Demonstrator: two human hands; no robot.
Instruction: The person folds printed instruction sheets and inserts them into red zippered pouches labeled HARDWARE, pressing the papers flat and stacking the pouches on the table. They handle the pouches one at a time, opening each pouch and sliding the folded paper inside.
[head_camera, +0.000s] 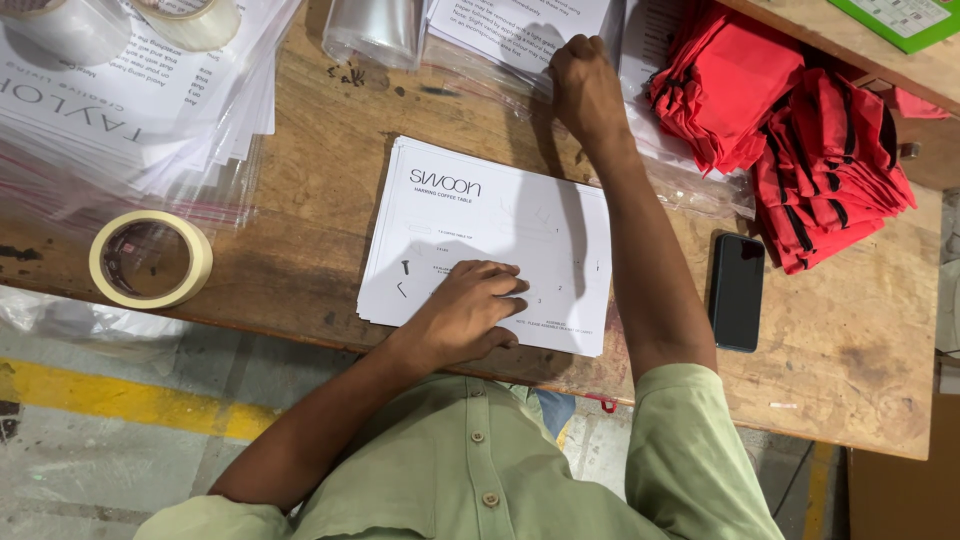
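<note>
Pressing flat on a small stack of white printed sheets (500, 215), the left hand (470, 315) is seen with its fingers (500, 290) spread and released, nothing being grasped; the stack lies near the front edge of the wooden counter (860, 370), just before the person. The right hand (590, 90) is stretched to the far side, where its fingers are clenched on the edge of a clear plastic sleeve (490, 80) lying over more printed papers. A roll of pale tape (150, 260) is set to the left, a dark phone (737, 290) to the right of the forearm, and a heap of red cloth bags (800, 140) beyond it.

Several slips may be judged likely. The top sheets could be skewed if the flat hand is dragged sideways. The slick sleeve could be pulled loose together with its neighbours, since they overlap. The phone, lying close beside the outstretched forearm, could be nudged toward the edge if the arm is swung back carelessly.
</note>
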